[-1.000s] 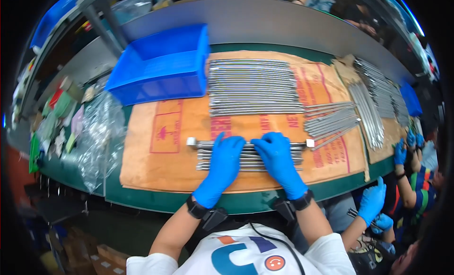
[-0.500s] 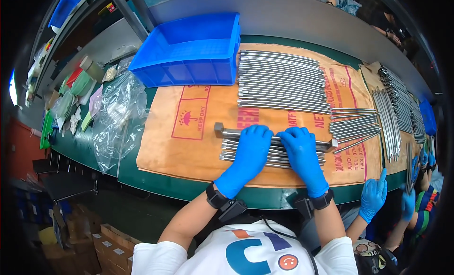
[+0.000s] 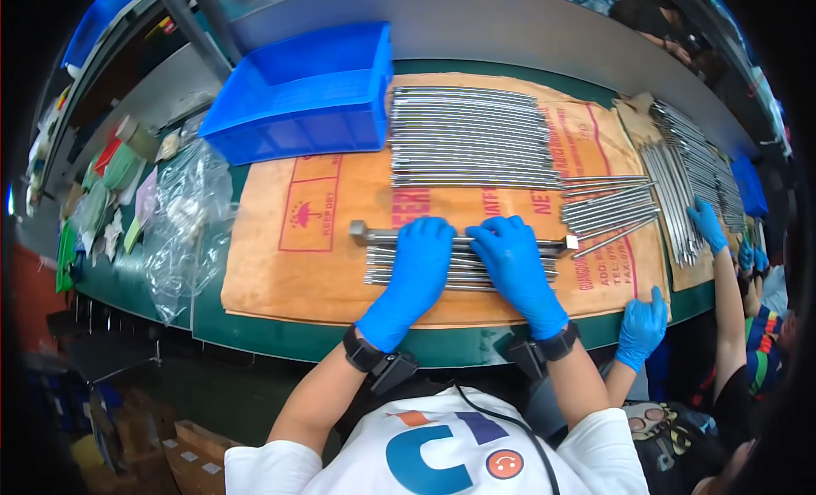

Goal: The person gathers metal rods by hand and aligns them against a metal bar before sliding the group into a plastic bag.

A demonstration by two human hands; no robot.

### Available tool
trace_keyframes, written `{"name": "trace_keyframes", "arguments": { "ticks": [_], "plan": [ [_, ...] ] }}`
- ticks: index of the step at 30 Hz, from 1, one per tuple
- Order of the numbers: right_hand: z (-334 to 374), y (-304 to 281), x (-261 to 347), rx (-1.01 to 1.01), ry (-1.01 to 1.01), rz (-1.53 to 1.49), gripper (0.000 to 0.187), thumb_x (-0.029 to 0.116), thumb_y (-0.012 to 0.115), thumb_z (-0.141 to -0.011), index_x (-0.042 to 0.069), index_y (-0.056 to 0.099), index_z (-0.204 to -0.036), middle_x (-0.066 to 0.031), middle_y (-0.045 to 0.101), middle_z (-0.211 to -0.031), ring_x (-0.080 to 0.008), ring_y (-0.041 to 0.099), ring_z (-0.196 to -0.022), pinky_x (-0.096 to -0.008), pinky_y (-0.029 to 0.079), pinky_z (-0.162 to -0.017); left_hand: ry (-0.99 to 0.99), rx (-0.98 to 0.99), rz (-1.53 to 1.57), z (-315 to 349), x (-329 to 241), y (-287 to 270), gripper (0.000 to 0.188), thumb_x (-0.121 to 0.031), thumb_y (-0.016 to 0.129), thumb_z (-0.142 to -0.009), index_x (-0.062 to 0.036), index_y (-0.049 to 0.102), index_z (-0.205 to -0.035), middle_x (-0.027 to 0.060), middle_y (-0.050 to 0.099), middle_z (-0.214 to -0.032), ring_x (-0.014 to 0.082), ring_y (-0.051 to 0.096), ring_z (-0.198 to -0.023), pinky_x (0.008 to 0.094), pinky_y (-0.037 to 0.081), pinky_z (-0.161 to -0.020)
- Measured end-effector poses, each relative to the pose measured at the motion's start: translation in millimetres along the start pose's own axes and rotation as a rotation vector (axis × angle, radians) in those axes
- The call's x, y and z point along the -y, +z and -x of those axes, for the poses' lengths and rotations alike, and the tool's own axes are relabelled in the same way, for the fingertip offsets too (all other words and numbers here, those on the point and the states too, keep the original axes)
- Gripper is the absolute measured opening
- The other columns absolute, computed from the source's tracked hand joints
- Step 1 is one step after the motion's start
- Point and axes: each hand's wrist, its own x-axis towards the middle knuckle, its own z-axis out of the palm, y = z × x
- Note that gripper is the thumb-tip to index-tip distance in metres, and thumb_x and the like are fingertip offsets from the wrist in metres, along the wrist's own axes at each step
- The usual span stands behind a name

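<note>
My left hand, in a blue glove, is closed on a long metal bar with blocky ends. The fingers of my right hand, gloved the same way, are curled over the bar to the right of its middle. Under and in front of the bar lies a short row of thin metal rods, partly covered by my hands. A larger row of rods lies beyond, side by side. More rods lie slightly fanned out at the right.
Printed brown paper covers the green table. A blue bin stands at the back left, beside crumpled clear plastic. At right, one co-worker's gloved hand rests near the edge; another touches further rods.
The whole scene has shifted a little leftward in view. My hands stay on the bar. At the right, a co-worker's gloved hand now reaches to the rods there.
</note>
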Motion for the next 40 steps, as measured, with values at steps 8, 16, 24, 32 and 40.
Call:
{"name": "trace_keyframes", "arguments": {
  "ticks": [8, 16, 24, 32, 40],
  "plan": [
    [14, -14, -2, -0.025, 0.149, 0.042, 0.025, 0.015, 0.076, -0.076, 0.01, 0.066, -0.098, -0.0071, 0.059, -0.098, -0.0264, 0.055, -0.091, -0.0395, 0.042, -0.079, -0.008, -0.009, 0.014, -1, -4, -3, 0.028, 0.003, 0.061, -0.072, -0.0046, 0.059, -0.099, 0.0126, 0.058, -0.102, 0.0335, 0.055, -0.097, 0.0426, 0.043, -0.085],
    [20, -12, -8, -0.083, 0.257, -0.025, 0.024, 0.015, 0.077, -0.075, 0.01, 0.065, -0.094, -0.0064, 0.059, -0.088, -0.026, 0.056, -0.085, -0.0391, 0.041, -0.079, -0.027, 0.025, 0.088, -5, -5, -9, 0.019, -0.001, 0.065, -0.076, -0.0049, 0.06, -0.094, 0.0106, 0.059, -0.1, 0.0314, 0.056, -0.095, 0.0421, 0.045, -0.083],
    [15, -25, 4, -0.066, 0.156, 0.003, 0.021, 0.02, 0.076, -0.077, 0.013, 0.068, -0.095, -0.0044, 0.058, -0.084, -0.0241, 0.056, -0.084, -0.0393, 0.039, -0.078, -0.018, 0.001, 0.063, -3, 3, -9, 0.02, -0.003, 0.067, -0.076, -0.0061, 0.063, -0.095, 0.008, 0.062, -0.096, 0.0301, 0.058, -0.092, 0.0412, 0.046, -0.082],
    [16, -26, 1, -0.118, 0.2, -0.006, 0.014, 0.02, 0.074, -0.081, 0.014, 0.071, -0.094, -0.0041, 0.059, -0.084, -0.0229, 0.056, -0.082, -0.0384, 0.039, -0.078, 0.058, -0.079, 0.108, -8, 0, -11, 0.021, -0.005, 0.069, -0.076, -0.0077, 0.068, -0.097, 0.0065, 0.065, -0.094, 0.0286, 0.058, -0.091, 0.0402, 0.046, -0.084],
    [15, -21, -3, -0.124, 0.178, 0.003, 0.015, 0.02, 0.074, -0.081, 0.014, 0.072, -0.095, -0.0039, 0.06, -0.085, -0.0235, 0.056, -0.083, -0.0391, 0.039, -0.078, 0.056, -0.088, 0.14, -7, 5, -8, 0.026, -0.002, 0.062, -0.074, -0.0082, 0.065, -0.1, 0.0078, 0.064, -0.093, 0.0293, 0.059, -0.09, 0.0411, 0.044, -0.091]
  ]
}}
